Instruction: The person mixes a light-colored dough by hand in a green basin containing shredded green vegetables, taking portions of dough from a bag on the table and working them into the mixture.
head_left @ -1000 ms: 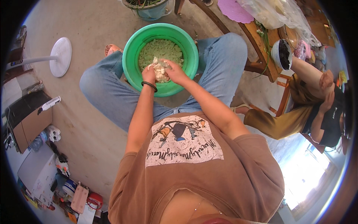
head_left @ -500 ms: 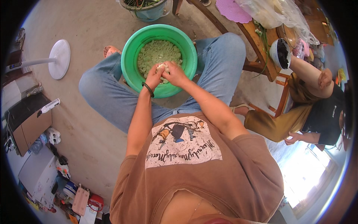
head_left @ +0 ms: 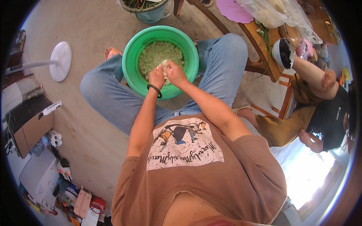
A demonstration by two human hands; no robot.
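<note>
A green plastic basin [head_left: 128, 56] sits between my knees, partly filled with pale, whitish-green crumbly pieces [head_left: 156, 53]. My left hand [head_left: 156, 77] and my right hand [head_left: 176, 74] meet over its near side. Between their curled fingers is a pale crumbly lump [head_left: 166, 64], whose exact kind I cannot make out. The fingertips partly cover it. A dark bracelet [head_left: 154, 91] circles my left wrist.
At right, a wooden table [head_left: 260, 39] bears a plastic bag and green stalks. A seated person beside it has a bowl of dark stuff [head_left: 283, 54] near the knee. A bucket of greens [head_left: 149, 13] stands beyond the basin; a white round-based stand [head_left: 61, 61] is left.
My hands have parted slightly, and more of the pale lump shows between them. The other person's lower hand has lifted toward their torso.
</note>
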